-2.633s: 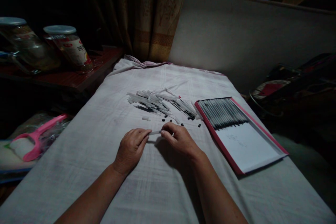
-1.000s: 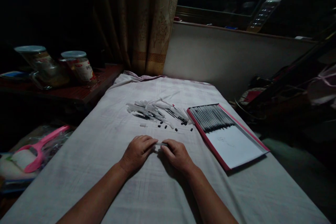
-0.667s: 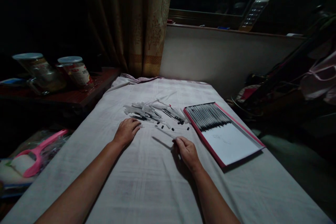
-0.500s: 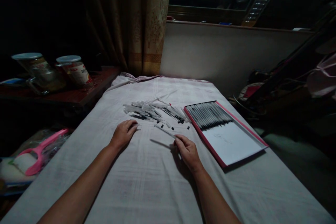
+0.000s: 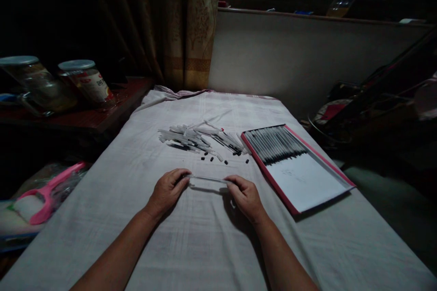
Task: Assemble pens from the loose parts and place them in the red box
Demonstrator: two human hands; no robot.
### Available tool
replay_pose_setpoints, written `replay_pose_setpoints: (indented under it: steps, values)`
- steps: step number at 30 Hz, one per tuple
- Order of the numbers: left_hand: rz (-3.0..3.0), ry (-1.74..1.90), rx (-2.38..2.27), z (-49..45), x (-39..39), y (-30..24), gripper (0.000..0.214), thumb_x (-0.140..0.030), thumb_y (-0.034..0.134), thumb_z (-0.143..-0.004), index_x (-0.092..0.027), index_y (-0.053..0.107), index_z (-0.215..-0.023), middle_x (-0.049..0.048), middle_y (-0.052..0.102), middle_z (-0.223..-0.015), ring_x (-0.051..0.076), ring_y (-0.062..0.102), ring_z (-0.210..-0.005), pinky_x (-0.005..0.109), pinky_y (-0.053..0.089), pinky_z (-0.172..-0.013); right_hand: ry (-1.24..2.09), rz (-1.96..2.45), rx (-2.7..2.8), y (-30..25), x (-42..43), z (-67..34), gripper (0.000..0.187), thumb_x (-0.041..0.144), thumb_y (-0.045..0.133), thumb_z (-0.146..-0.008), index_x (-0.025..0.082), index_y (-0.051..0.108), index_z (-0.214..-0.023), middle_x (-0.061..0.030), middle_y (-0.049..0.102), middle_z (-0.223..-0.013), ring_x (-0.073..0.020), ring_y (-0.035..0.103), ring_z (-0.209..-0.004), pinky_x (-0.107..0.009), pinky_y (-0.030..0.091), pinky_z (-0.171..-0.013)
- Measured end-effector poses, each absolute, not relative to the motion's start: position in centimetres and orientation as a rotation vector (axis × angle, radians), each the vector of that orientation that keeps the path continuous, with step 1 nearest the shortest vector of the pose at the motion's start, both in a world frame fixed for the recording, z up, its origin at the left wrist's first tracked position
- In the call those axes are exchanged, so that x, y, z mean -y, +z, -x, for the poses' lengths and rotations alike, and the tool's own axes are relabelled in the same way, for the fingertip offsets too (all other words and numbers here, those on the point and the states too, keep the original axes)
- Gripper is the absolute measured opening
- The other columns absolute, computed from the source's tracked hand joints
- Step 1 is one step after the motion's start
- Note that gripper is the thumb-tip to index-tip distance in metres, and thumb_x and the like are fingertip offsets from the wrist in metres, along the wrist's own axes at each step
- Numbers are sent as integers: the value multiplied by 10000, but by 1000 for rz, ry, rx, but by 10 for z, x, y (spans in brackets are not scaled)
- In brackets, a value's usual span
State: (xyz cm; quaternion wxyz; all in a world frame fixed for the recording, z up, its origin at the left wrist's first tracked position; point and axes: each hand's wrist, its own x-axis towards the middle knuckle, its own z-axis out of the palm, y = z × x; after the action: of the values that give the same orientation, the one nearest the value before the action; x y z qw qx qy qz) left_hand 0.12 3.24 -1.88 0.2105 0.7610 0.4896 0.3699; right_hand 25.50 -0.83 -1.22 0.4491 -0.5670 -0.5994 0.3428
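A slim, pale pen (image 5: 208, 179) lies level between my two hands, just over the cloth. My right hand (image 5: 246, 194) pinches one end of it. The fingers of my left hand (image 5: 169, 189) are closed at the other end; a small clear piece there is mostly hidden. Beyond my hands is a loose pile of pen parts (image 5: 187, 137), clear barrels and dark refills among them. Several small black plugs (image 5: 226, 162) are scattered in front of the pile. On the right, a shallow red-edged box (image 5: 273, 189) holds a row of pens (image 5: 276, 144) at its far end.
A whitish checked cloth (image 5: 191, 245) covers the work surface. Lidded jars (image 5: 87, 82) stand on a dark red side table (image 5: 102, 120) to the left. Below it is a pink-handled item (image 5: 51, 191). A curtain (image 5: 194, 32) hangs at the back, beside a wall and window sill.
My left hand has moved right and nearer me, meeting the end of the pen. The pen has swung from slanted to nearly level across my view. The camera has tilted slightly down.
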Motion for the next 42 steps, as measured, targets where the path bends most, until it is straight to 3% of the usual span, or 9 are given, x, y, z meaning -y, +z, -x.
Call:
replay_pose_setpoints:
  steps: [20,28,35,42]
  values:
    - [-2204,985,-1324,-2,-27,-13,175,-305,547,-912,-225,676,-1000,40,742,-944,186,684,-880,306,528,-819,831,1483,1478,-12,8,-258,262,305,505,-782,178,731,-822,-27,696,-680,-185,640,-642,-264,494,-583]
    - [-2256,953,-1263,-5,-25,-11,172,-310,571,-900,-237,712,-967,28,756,-865,180,691,-803,298,536,-750,974,1395,1767,-5,8,-262,279,308,529,-883,193,748,-1012,-84,759,-985,-226,687,-903,-345,510,-831]
    - [-2260,973,-1202,-4,-25,-10,158,-303,601,-881,-237,728,-948,38,754,-841,183,691,-769,295,547,-713,898,1403,1941,0,5,-257,250,277,505,-922,205,743,-947,-49,743,-866,-183,658,-800,-286,476,-743]
    - [-2299,1008,-1142,-3,-26,-13,147,-286,603,-884,-236,727,-946,38,755,-836,175,694,-758,281,553,-698,868,1372,1902,-5,5,-254,248,259,501,-917,202,742,-942,-52,739,-869,-185,665,-812,-279,482,-752]
